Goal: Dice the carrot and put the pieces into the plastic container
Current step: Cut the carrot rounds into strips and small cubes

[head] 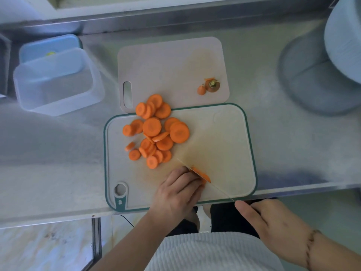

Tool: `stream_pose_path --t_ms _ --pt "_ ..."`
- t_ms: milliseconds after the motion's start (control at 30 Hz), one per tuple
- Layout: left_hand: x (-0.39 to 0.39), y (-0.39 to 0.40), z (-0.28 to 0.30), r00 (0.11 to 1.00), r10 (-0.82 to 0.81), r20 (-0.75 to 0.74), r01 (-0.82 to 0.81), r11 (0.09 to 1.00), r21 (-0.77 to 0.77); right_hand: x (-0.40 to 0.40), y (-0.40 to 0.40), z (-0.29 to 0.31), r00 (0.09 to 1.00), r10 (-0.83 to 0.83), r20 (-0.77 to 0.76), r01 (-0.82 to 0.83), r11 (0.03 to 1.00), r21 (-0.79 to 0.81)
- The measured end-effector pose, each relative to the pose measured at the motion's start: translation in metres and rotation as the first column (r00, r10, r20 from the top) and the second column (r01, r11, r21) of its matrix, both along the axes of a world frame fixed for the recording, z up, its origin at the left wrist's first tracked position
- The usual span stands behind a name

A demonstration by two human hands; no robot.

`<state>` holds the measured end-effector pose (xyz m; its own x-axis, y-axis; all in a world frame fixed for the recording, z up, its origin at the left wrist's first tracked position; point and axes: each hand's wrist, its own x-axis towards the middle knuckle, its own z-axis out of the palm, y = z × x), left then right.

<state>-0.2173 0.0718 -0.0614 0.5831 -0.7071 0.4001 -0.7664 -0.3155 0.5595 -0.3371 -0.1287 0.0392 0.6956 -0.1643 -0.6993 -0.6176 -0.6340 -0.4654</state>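
a pale pink cutting board [172,65] is lying on the steel counter [273,145], a green carrot top [213,85] sitting near its right edge. a pale blue stool [320,75] is standing at right.

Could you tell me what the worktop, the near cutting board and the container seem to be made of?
Worktop: probably brushed stainless steel, grey with a dull sheen. Near cutting board: likely matte plastic, cream with a moulded green rim. Container: clear, slightly frosted plastic; its floor and the worktop show through the walls.
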Motion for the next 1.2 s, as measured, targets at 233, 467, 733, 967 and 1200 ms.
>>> stream_pose_path --t_ms 233,467,733,967,1200 --pt "0.002 0.002 0.001 1.0 -0.024 -0.013 0.024 1.0 0.007 0.021 0.002 -0.012 1.0 0.026 0.01 -0.026 1.0 -0.006" --pt "-0.002 0.005 -0.002 1.0 -0.013 0.021 0.013 0.999 0.032 0.006 0.0 0.009 1.0 0.01 0.028 -0.01 1.0 0.0" --pt "-0.001 0.005 -0.003 1.0 -0.009 0.003 0.009 1.0 0.005 0.006 0.002 -0.001 0.999 0.027 -0.034 -0.027 1.0 -0.007" --pt "0.001 0.009 -0.002 0.999 -0.025 0.031 0.025 1.0 0.014 0.019 0.008 -0.005 1.0 0.009 0.018 -0.009 1.0 0.02" --pt "-0.001 0.011 -0.005 0.999 -0.035 0.017 0.036 0.999 -0.033 -0.005 0.003 0.003 0.999 -0.011 -0.048 0.011 1.0 0.004"
